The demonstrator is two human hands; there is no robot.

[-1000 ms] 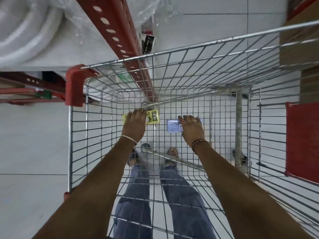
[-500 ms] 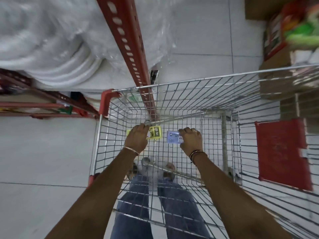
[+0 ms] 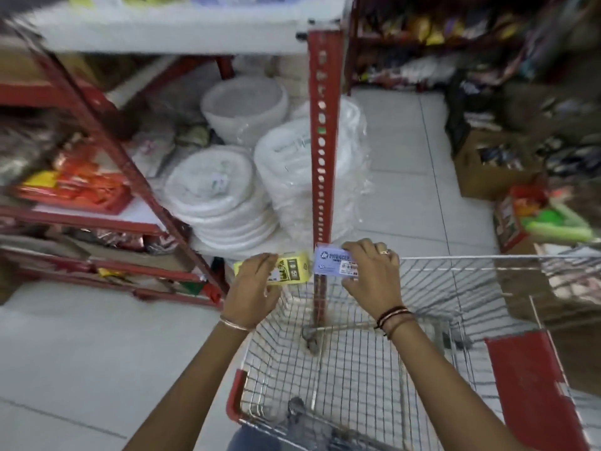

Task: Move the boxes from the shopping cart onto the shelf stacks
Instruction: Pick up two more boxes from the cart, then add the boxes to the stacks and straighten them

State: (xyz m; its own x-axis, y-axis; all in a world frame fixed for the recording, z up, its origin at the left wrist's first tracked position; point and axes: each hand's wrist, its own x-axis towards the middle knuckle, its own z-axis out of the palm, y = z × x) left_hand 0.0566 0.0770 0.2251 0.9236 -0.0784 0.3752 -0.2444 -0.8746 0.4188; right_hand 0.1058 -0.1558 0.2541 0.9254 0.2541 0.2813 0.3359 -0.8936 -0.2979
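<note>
My left hand [image 3: 252, 286] grips a small yellow box [image 3: 294, 266] and my right hand [image 3: 374, 275] grips a small pale blue box [image 3: 331, 262]. Both boxes are held side by side above the front rim of the wire shopping cart [image 3: 455, 265], whose basket below my arms holds nothing I can see. Just ahead stands the red perforated shelf post [image 3: 322, 141]. The red-framed shelf [image 3: 97, 219] at left carries orange and yellow packets [image 3: 74, 187].
Wrapped stacks of white foam plates [image 3: 221, 190] sit on the low shelf beside the post. Cardboard boxes of goods [image 3: 487, 170] and racks of snacks line the right side. White tiled floor [image 3: 81, 353] lies left of the cart. Red plastic flap [image 3: 533, 385] on the cart's right.
Both hands have lifted the yellow and blue boxes up out of the cart bottom to above its rim. My view has tilted up from the cart floor to the shelves.
</note>
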